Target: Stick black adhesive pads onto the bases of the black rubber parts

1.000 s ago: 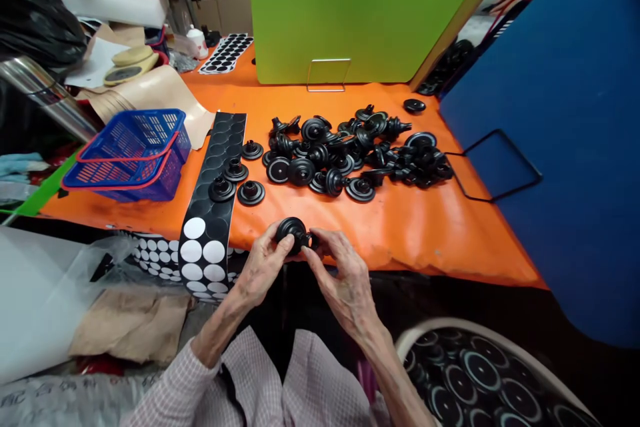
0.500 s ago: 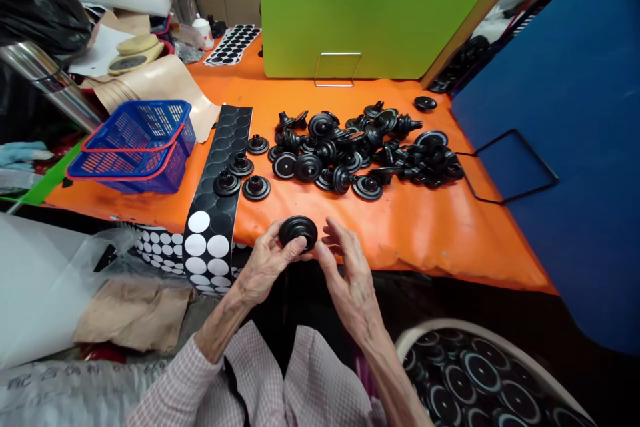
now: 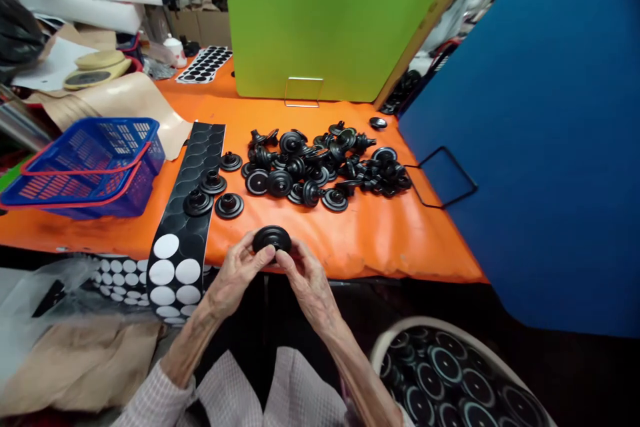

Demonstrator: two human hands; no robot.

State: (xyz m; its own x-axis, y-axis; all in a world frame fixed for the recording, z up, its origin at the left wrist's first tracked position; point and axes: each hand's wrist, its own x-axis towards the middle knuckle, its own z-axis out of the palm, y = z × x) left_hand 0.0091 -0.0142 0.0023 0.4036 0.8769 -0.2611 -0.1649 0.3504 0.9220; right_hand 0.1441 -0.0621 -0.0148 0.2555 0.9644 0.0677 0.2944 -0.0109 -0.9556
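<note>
Between both hands, just over the table's front edge, is a round black stepped disc (image 3: 271, 237). My left hand (image 3: 243, 265) grips its left side, thumb on the near face. On the right side, my right hand (image 3: 304, 273) also closes on it, the two thumbs nearly meeting. Fingers behind the disc are partly hidden. A strip of round stickers (image 3: 188, 177), black above and white where it hangs over the edge, lies to the left. Several similar discs with raised hubs (image 3: 229, 205) stand on or beside the strip. Farther back lies a heap of black discs (image 3: 305, 160).
An orange-covered table (image 3: 380, 240) carries everything. At left stands a blue basket (image 3: 125, 197) with red handles. A green board (image 3: 325, 20) rises at the back, a blue board (image 3: 540, 147) at right. Below right is a round tub (image 3: 377, 347) full of black discs.
My right hand has come in from the right and now grips the disc together with my left hand. The camera view has turned right, so the scene sits farther left.
</note>
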